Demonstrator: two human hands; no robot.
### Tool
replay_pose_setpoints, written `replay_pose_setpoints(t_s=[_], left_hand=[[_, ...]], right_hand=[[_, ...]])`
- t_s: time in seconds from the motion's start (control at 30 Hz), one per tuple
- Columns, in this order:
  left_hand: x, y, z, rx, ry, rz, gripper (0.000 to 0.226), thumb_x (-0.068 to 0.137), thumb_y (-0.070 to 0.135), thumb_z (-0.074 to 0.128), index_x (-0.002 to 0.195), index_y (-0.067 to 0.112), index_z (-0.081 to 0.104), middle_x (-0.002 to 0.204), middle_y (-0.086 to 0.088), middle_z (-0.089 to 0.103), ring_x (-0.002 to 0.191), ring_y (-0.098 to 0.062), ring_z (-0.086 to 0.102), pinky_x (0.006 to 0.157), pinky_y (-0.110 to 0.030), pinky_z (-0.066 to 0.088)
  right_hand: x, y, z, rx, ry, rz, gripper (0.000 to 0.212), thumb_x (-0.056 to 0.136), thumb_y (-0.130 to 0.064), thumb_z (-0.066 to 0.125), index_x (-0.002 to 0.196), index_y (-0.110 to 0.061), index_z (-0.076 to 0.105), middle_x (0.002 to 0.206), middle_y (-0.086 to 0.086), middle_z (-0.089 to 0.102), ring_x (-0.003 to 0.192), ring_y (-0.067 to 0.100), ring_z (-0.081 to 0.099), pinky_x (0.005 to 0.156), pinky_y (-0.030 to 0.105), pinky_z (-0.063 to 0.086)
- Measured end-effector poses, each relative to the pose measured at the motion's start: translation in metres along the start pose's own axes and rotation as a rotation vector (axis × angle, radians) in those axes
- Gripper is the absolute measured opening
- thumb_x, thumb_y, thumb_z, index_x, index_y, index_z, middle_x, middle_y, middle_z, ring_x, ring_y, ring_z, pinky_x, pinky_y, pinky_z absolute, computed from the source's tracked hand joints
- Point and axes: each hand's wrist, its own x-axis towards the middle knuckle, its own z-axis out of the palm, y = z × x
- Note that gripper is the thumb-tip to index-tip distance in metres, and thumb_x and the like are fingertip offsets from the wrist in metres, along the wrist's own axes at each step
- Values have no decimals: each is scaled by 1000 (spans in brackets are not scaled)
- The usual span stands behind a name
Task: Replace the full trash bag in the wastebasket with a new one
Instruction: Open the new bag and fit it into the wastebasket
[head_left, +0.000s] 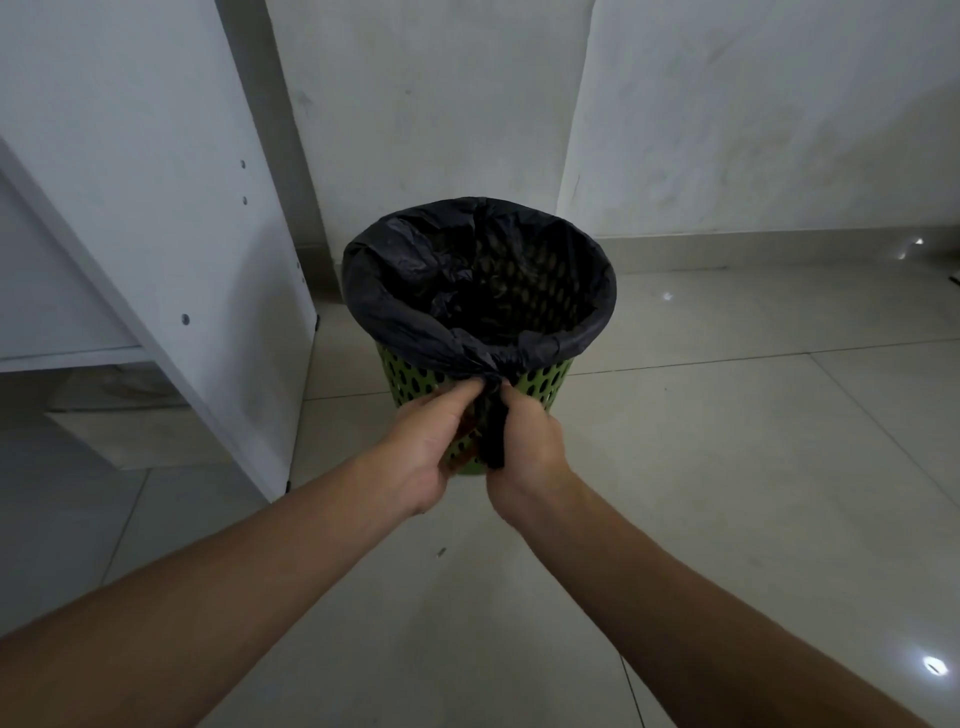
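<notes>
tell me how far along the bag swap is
Nearly done, it seems. A black bag already lines the green wastebasket, folded over its rim, with no trash visible inside. In hand: the left hand and right hand grip its gathered slack at the near rim, probably tightening it. Left: finish that cinch. The full bag is out of view.

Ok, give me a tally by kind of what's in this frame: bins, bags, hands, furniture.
green perforated wastebasket: 1
black trash bag, lining the wastebasket: 1
hands: 2, the left hand and the right hand, both gripping the bag's bunched tail
white cabinet: 1
Total: 5
</notes>
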Motion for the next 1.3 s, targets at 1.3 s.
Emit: replay_pose_setpoints(t_s=[1.3], left_hand=[[13, 26, -9, 243, -367, -75, 24, 90, 40, 63, 103, 19, 67, 64, 11, 58, 56, -6, 48, 58, -23, 31]], right_hand=[[9, -22, -27, 215, -559, 279, 27, 94, -27, 43, 84, -13, 63, 65, -3, 55, 62, 13, 52, 65, 33, 46]])
